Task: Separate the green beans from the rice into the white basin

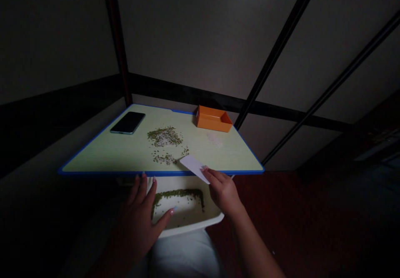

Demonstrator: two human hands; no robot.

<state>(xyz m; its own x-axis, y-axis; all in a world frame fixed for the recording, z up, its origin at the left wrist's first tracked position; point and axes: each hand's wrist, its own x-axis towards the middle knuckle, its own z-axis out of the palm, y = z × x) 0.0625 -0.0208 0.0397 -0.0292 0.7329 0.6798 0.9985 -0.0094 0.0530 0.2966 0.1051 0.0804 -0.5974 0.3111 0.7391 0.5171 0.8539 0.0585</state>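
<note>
My right hand (223, 190) pinches a white card (194, 167) at its near end, the far end lying over the table's front edge. Left of the card is a small scatter of green and pale grains (165, 158). Behind it lies a larger pile of green and whitish grains (164, 136). My left hand (142, 205) is open, fingers spread, its fingertips near the table's front edge and its thumb over a white tub (193, 227). Green grains (181, 193) line the far and left sides inside the tub, which sits below the table edge above my lap.
The pale table (103, 153) has a blue rim. A smartphone (128, 122) lies at its back left. An orange open box (214, 119) stands at the back right, with a thin patch of whitish grains (214, 139) before it. Panelled walls rise behind; the surroundings are dark.
</note>
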